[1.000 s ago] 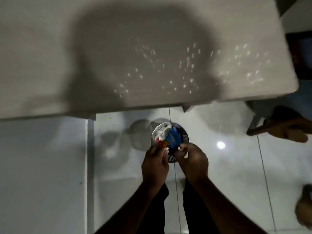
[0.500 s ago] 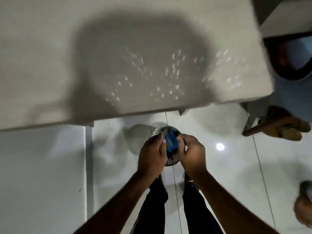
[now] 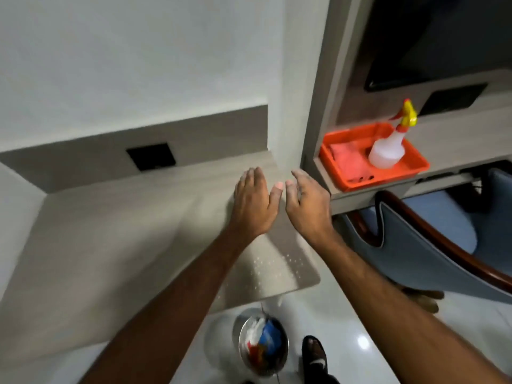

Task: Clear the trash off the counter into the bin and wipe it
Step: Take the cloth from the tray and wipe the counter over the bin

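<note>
My left hand (image 3: pixel 253 202) and my right hand (image 3: pixel 306 203) hover side by side over the far right part of the pale counter (image 3: pixel 116 231), palms down, fingers spread, holding nothing. Small white specks (image 3: pixel 273 268) lie on the counter near its front right corner. Below that corner, on the floor, stands a round metal mesh bin (image 3: pixel 263 343) with white, blue and red wrappers inside. An orange tray (image 3: pixel 371 156) on a shelf to the right holds a pink cloth (image 3: pixel 349 159) and a white spray bottle (image 3: pixel 388 148) with a yellow and red trigger.
A black wall socket (image 3: pixel 151 156) sits in the backsplash. A blue chair with a dark wooden rim (image 3: pixel 432 245) stands close on the right, under the shelf. A white wall pillar (image 3: pixel 293 92) separates counter and shelf. My sandalled foot (image 3: pixel 314 356) is beside the bin on the glossy white floor.
Both hands have left the bin and risen over the counter, empty. The wrappers stay in the bin. My view has tilted up from the floor to the wall and shelf.
</note>
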Motion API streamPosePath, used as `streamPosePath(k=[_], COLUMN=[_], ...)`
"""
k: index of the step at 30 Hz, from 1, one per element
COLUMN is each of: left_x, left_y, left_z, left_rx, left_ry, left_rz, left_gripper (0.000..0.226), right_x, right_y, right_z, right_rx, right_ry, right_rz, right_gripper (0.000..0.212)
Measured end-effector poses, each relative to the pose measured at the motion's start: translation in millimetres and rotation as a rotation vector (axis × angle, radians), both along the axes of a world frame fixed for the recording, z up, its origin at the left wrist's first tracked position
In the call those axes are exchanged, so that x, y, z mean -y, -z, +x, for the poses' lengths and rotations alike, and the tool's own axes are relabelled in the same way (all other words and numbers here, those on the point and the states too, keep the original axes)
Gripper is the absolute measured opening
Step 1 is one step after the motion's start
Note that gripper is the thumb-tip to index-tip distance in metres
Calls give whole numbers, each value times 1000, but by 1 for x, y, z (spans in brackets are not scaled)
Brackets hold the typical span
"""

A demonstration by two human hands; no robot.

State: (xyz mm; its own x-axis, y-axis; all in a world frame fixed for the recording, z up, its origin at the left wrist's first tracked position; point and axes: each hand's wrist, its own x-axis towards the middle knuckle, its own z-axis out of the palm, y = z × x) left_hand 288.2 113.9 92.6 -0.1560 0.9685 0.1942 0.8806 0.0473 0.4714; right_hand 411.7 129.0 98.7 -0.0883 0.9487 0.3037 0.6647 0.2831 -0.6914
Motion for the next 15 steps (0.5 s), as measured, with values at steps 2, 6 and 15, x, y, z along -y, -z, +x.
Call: streamPosePath(k=[2, 6, 15], left_x=[-47, -116, -163], left_y=[4, 40, 152], left_z=[4, 11, 26], left_rx=[-109, -227, -270], left_ry=[8, -42, -119], left_rz=[-37, -141, -415], left_gripper=[70, 72, 76], right_x=[-56, -148, -265], right_y=[-5, 14, 111], right_z=[14, 57, 130], right_rx=[100, 209, 459], right_ry=[-13, 7, 121], right_rz=[-37, -112, -527], right_gripper=[39, 31, 36])
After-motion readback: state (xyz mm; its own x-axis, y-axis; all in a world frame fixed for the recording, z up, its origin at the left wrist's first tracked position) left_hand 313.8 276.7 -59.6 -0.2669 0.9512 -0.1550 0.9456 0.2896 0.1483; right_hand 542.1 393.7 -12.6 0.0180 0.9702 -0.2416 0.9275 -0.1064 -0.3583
